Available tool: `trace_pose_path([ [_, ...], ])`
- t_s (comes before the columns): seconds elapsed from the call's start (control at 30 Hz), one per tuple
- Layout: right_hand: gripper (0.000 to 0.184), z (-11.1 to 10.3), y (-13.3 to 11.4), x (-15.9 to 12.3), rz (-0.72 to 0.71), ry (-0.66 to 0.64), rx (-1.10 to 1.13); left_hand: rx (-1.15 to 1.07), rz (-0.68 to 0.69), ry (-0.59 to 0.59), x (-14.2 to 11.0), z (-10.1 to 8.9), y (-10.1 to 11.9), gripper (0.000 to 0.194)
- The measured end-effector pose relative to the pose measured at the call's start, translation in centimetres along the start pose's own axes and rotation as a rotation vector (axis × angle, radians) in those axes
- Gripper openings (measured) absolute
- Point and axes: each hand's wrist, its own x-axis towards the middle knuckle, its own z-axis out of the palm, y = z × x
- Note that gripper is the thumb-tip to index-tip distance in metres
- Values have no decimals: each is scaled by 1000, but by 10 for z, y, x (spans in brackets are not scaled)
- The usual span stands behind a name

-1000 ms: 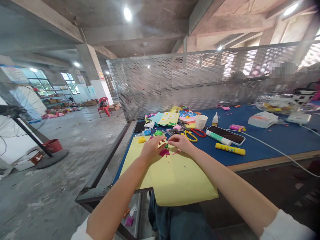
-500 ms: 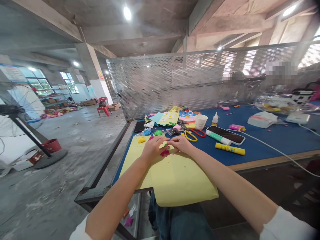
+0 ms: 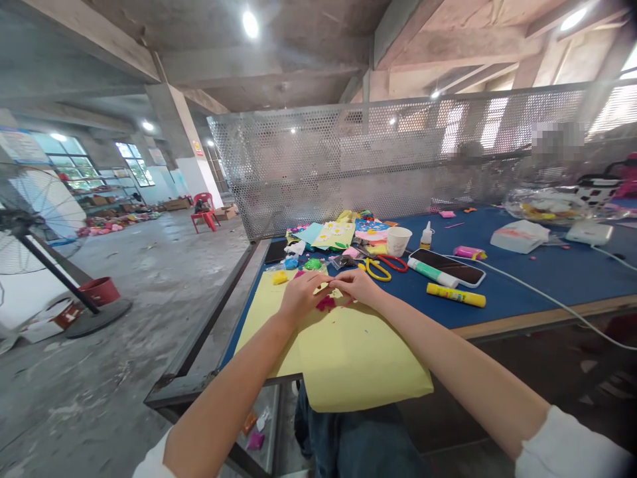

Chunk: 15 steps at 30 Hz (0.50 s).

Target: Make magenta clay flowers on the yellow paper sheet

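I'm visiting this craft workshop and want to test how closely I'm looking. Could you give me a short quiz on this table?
1. True or false: the yellow glue stick lies on the blue tabletop.
2. What colour is the scrap between the left hand and the right hand? A) green B) magenta C) white
3. What is the tool with yellow loop handles, just beyond the right hand?

Key: 1. True 2. B 3. Scissors
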Motion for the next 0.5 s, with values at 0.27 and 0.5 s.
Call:
trace_pose_path([
  [0.27,42,-1,-5,-2,24,-9,47,-46,-26,46,2,-1,2,18],
  [0.5,40,-2,-3,-1,-7,63,41,-115,-68,90,4,-3,-1,22],
])
